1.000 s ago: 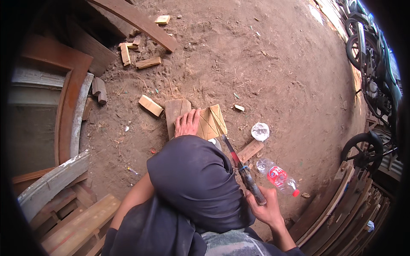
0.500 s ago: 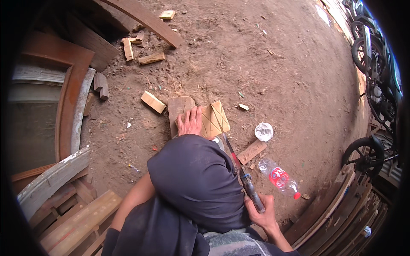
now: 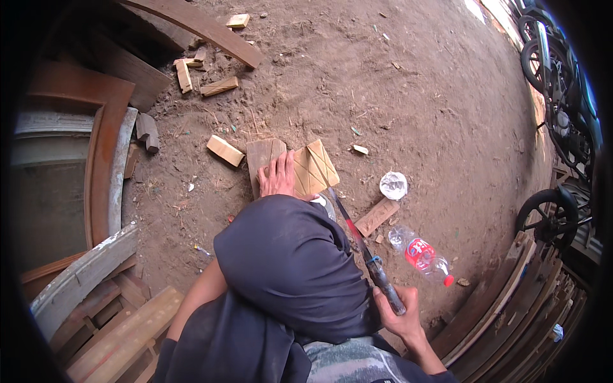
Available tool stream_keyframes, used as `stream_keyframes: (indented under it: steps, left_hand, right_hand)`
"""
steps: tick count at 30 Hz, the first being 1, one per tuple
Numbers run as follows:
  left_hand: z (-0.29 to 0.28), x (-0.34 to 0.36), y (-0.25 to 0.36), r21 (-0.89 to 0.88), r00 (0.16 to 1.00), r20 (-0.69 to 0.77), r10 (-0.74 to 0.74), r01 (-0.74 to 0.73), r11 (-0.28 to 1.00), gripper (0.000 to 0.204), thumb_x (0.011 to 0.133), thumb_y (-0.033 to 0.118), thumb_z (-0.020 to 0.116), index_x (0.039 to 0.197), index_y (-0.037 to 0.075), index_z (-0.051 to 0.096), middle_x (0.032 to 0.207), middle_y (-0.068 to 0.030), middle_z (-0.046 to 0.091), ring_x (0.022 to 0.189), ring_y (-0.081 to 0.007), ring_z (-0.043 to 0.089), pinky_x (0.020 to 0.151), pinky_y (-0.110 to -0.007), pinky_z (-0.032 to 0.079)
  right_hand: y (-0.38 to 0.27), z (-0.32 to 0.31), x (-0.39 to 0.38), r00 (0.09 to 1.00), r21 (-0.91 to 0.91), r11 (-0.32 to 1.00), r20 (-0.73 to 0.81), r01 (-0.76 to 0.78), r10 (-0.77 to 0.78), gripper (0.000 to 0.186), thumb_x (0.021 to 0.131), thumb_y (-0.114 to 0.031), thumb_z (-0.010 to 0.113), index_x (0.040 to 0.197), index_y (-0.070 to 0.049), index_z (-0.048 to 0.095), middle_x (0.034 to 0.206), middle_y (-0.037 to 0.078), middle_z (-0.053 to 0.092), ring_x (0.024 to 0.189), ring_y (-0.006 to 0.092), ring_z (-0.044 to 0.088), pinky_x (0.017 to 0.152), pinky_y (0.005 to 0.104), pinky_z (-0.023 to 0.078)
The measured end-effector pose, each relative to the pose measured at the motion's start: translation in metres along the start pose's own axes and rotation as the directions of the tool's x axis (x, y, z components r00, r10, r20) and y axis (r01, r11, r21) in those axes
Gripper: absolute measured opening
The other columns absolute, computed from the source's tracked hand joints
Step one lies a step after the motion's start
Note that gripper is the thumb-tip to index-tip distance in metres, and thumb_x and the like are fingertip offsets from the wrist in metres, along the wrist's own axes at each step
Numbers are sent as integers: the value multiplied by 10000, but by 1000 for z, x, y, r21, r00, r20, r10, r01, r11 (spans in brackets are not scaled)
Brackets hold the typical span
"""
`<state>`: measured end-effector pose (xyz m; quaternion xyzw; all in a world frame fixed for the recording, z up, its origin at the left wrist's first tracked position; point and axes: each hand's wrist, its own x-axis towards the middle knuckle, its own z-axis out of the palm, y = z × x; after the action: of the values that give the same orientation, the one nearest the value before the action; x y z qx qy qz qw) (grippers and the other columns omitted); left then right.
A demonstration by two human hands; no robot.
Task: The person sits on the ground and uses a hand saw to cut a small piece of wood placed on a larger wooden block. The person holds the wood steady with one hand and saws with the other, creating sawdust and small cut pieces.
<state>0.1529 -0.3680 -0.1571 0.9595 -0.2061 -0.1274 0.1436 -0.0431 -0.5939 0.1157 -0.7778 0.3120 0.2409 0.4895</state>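
A light wooden block (image 3: 309, 175) with dark crossing pencil lines lies on the ground in front of me, beside a brown piece of wood (image 3: 260, 153). My left hand (image 3: 277, 175) presses on the block's left part, fingers close together and resting over it. In my right hand (image 3: 400, 313) is a handsaw (image 3: 353, 231), gripped by its dark handle with a blue tie. Its narrow blade, partly red, slants up and left to the block and meets it near the right-hand lines. My dark-clothed knee hides the block's near side and part of my left forearm.
To the right lie a clear plastic cup (image 3: 393, 186), a brown offcut (image 3: 377, 217) and a plastic bottle (image 3: 421, 254) with a red label. Light offcuts (image 3: 225, 150) are scattered ahead. Door frames (image 3: 96, 172) and planks (image 3: 504, 306) flank me; motorcycles (image 3: 555, 115) stand far right.
My right hand has drawn the saw back a little, down and to the right, relative to the block. My left hand stays on the block. The whole view has shifted slightly.
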Motion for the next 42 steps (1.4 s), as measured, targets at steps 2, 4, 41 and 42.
stream_keyframes:
  steps: [2, 4, 41, 42]
  left_hand:
    - [2, 3, -1, -11, 1000, -5, 19, -19, 1000, 1408, 602, 910, 749, 1596, 16, 310, 1542, -121, 421, 1404, -313, 422, 1131, -586, 317]
    - [5, 2, -4, 1, 999, -28, 30, -30, 1000, 1413, 595, 911, 752, 1595, 16, 311, 1542, -120, 421, 1407, -314, 422, 1132, -587, 315]
    - [6, 4, -1, 4, 998, 9, -69, 69, 998, 1427, 584, 941, 731, 1586, 9, 326, 1543, -132, 435, 1438, -313, 407, 1140, -587, 296]
    - [5, 3, -2, 1, 998, 4, -63, 63, 998, 1432, 584, 952, 720, 1587, 9, 325, 1542, -132, 440, 1437, -313, 409, 1141, -587, 295]
  right_hand:
    - [1, 8, 20, 997, -34, 997, -22, 69, -70, 384, 970, -161, 716, 663, 32, 589, 501, 71, 412, 499, 76, 400, 469, 355, 348]
    - [-4, 24, 47, 994, -12, 996, -53, 90, -91, 409, 969, -174, 720, 661, 37, 553, 511, 85, 387, 510, 94, 368, 475, 377, 334]
    - [43, 24, 51, 993, -1, 994, -31, 112, -112, 342, 914, -147, 731, 647, 22, 601, 484, 72, 458, 470, 74, 442, 454, 359, 356]
    - [47, 28, 55, 991, -27, 991, -25, 133, -134, 350, 918, -159, 731, 651, 27, 601, 486, 68, 449, 477, 75, 448, 459, 360, 356]
